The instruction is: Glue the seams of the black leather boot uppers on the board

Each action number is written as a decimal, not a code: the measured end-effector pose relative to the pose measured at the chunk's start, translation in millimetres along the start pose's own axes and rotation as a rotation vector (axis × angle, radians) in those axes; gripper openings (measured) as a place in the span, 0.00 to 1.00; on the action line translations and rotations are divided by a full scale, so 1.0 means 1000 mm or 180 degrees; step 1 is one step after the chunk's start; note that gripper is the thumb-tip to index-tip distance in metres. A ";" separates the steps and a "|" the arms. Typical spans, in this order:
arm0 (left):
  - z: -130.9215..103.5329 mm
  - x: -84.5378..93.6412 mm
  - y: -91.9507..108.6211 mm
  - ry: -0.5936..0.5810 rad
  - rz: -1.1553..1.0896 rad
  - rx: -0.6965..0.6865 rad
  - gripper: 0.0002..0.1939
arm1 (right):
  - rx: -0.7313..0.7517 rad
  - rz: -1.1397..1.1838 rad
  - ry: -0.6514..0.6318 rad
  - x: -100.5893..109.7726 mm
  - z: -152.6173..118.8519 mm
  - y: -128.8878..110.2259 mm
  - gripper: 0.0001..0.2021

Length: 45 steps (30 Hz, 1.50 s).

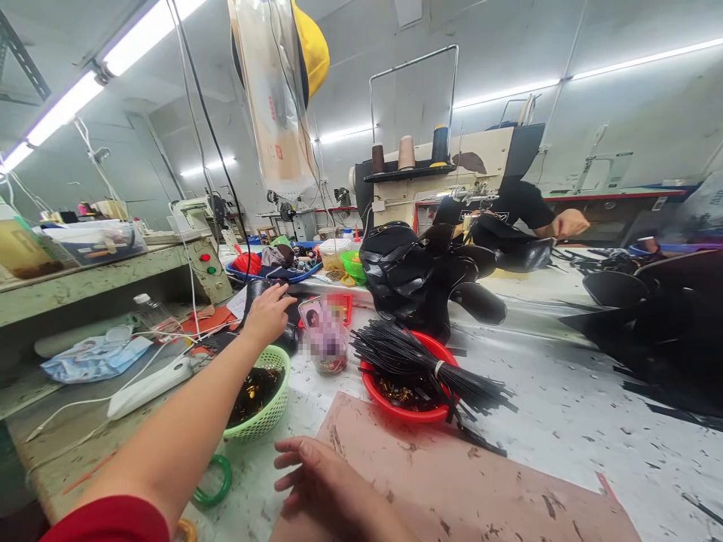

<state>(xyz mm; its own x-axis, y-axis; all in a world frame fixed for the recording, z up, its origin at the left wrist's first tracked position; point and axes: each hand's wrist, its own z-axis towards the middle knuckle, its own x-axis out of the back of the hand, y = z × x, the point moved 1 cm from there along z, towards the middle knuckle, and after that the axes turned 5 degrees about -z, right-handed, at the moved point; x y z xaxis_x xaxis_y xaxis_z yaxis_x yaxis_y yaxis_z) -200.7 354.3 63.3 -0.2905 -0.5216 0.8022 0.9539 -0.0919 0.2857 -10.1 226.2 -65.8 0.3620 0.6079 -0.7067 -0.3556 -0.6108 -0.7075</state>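
My left hand (267,315) is stretched out over a black glossy item (289,335), fingers spread, and nothing shows in its grasp. Low in the view, my right hand (321,478) hovers by the edge of a pinkish-brown mat (452,482), its fingers apart and holding nothing. Between the hands sits a green mesh basket (271,410) with black and gold pieces. A red bowl (389,410) holds similar small parts, and a tied bundle of black strips (429,361) lies across it. A phone (324,324) with a pink picture stands near a red tray (342,302).
Black leather pieces (401,271) are heaped behind the red bowl, with more black pieces (666,316) at the right. Across the table, a person's hand (569,223) is beside a sewing machine (491,154). A white power strip (150,385) and green ring (215,482) lie left.
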 end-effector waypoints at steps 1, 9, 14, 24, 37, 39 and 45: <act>0.000 -0.005 -0.002 -0.0030 -0.0153 0.0206 0.13 | 0.0006 0.0001 0.0004 0.000 -0.001 -0.001 0.31; -0.002 -0.045 -0.013 -0.0071 -0.1658 0.1903 0.11 | 0.0049 -0.0051 -0.0023 0.000 0.000 0.002 0.31; -0.005 -0.055 -0.003 0.0222 -0.2260 0.2276 0.11 | 0.0070 -0.0034 -0.0038 0.001 0.001 0.004 0.32; -0.039 -0.035 0.063 0.0969 -0.2576 0.1811 0.12 | 0.0008 -0.0305 0.0206 0.005 0.009 0.001 0.40; -0.180 0.131 0.154 0.3953 -0.5286 0.1339 0.14 | 0.2829 -0.2519 0.0912 -0.150 -0.069 0.043 0.36; -0.179 0.167 0.147 0.3722 -0.6385 0.1701 0.16 | 0.3149 -0.3795 0.0525 -0.156 -0.102 0.067 0.36; -0.192 0.220 0.124 0.3024 -0.7030 0.2586 0.18 | 0.3271 -0.5100 -0.0215 -0.147 -0.172 0.089 0.15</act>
<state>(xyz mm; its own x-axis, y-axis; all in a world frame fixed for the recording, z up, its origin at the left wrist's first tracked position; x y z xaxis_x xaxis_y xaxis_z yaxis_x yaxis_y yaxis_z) -131.6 65.5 174.3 -0.0239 -0.2539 -0.9669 -0.7175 -0.6692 0.1935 52.8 -5.2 -23.9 0.8033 0.2479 0.5415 -0.0790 0.9456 -0.3157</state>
